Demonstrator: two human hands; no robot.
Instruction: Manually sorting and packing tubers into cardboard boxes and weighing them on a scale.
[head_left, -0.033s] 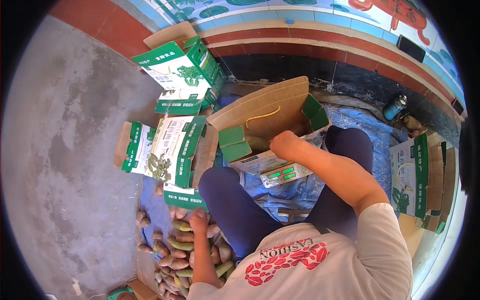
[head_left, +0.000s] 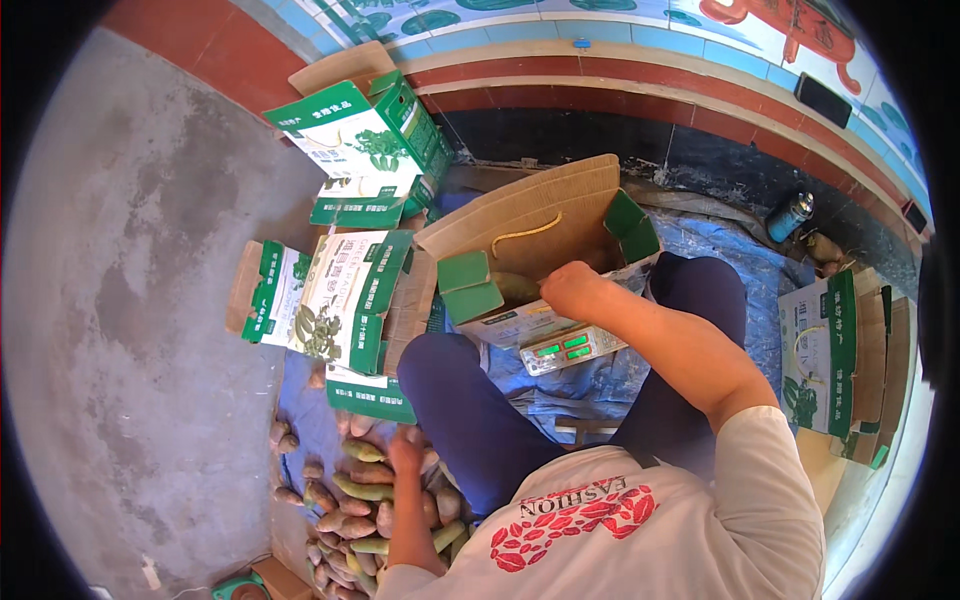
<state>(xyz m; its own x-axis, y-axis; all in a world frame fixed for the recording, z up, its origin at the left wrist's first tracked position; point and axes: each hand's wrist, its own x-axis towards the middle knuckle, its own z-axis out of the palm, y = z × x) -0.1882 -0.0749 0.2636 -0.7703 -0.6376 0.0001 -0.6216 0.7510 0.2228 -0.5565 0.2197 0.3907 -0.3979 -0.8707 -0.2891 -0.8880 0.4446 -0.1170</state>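
Let the seated person (head_left: 600, 520) be the centre of a clock, with 12 straight ahead. The largest thing is the blue sheet (head_left: 720, 270), spread under the work. The pile of roots (head_left: 357, 527), reddish-brown and greenish, lies at 9 o'clock, beside the left leg (head_left: 455, 410). The open carton (head_left: 518, 322) stands between 11 and 12, and more printed cartons (head_left: 345, 285) are at 10. The scale (head_left: 570, 350) is at 12, just before the near side of the open carton; whether it bears this carton, I cannot tell.

The right hand (head_left: 575, 291) is curled at the carton's near side, its fingers hidden, so I cannot tell if it grips something. In my judgement it should steady without pressing, since pressure could disturb the weighing. The left hand (head_left: 406, 450) is down at the far edge of the pile; what it grasps, if anything, I cannot tell. It would be better to take one root at once, around the thick middle, and lower it gently, because the skin may scrape.

Smaller is a green root (head_left: 515, 288), inside the open carton, just beside the right hand. Smallest is the yellow rope handle (head_left: 527, 235).
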